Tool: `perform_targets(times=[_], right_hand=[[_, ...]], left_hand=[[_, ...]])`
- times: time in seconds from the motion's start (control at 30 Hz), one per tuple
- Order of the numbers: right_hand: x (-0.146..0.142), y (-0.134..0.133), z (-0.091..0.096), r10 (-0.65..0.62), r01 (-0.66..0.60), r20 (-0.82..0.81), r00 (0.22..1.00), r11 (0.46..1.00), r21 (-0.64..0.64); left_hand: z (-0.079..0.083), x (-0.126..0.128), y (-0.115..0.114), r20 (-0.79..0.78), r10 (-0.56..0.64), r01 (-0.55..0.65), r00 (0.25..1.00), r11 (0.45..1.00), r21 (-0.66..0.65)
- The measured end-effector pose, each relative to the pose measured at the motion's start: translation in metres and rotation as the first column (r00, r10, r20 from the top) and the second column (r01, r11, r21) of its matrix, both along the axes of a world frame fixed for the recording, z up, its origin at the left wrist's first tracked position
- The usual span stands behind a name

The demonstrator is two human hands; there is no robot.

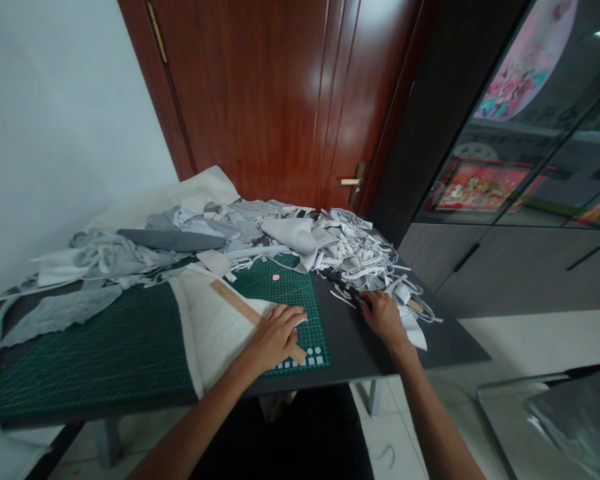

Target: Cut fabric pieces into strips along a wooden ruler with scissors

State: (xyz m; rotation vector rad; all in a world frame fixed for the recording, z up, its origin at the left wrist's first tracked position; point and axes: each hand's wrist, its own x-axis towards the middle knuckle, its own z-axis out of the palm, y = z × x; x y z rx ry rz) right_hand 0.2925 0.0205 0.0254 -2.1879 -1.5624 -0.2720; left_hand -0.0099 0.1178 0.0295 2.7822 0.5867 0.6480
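My left hand [279, 335] lies with its fingers stretched out over a wooden ruler [235, 301], pressing it onto a piece of cream fabric [211, 327]. The ruler runs diagonally along the fabric's right side. Underneath is a green gridded cutting mat [305, 293]. Beyond the mat's right edge, my right hand [380, 312] rests low on the dark table, its fingers curled around the near end of a slim black tool [347, 287]. What kind of tool it is stays unclear, since the hand covers part of it.
Grey and white fabric scraps [355, 247] are heaped along the table's back and right. A pink piece [275, 277] lies on the mat. Behind stands a wooden door [260, 100]; a cabinet [520, 260] is at right. The dark table [445, 350] ends before the tiled floor.
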Motion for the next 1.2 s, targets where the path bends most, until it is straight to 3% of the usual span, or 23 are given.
perform_targets(times=[0.17, 0.33, 0.6, 0.97, 1.2], right_hand=[[-0.008, 0.034, 0.008, 0.074, -0.068, 0.063, 0.995, 0.993, -0.099], [-0.007, 0.07, 0.013, 0.017, 0.002, 0.098, 0.995, 0.98, -0.2], [0.008, 0.07, 0.029, 0.135, -0.075, 0.148, 0.98, 0.933, -0.353], [-0.014, 0.098, 0.026, 0.143, -0.09, 0.146, 0.979, 0.942, -0.322], [-0.002, 0.094, 0.032, 0.086, -0.068, 0.065, 0.994, 0.968, -0.241]], left_hand=[[-0.005, 0.001, -0.001, 0.048, 0.03, -0.031, 0.998, 0.999, 0.022], [-0.005, 0.0, -0.004, 0.064, 0.051, -0.05, 0.997, 0.999, -0.013], [-0.001, 0.0, -0.006, 0.029, 0.05, -0.05, 0.998, 0.998, -0.028], [-0.001, 0.0, -0.006, 0.034, 0.052, -0.052, 0.998, 0.999, 0.002], [0.0, 0.0, -0.008, -0.009, 0.059, -0.059, 0.998, 0.998, -0.002]])
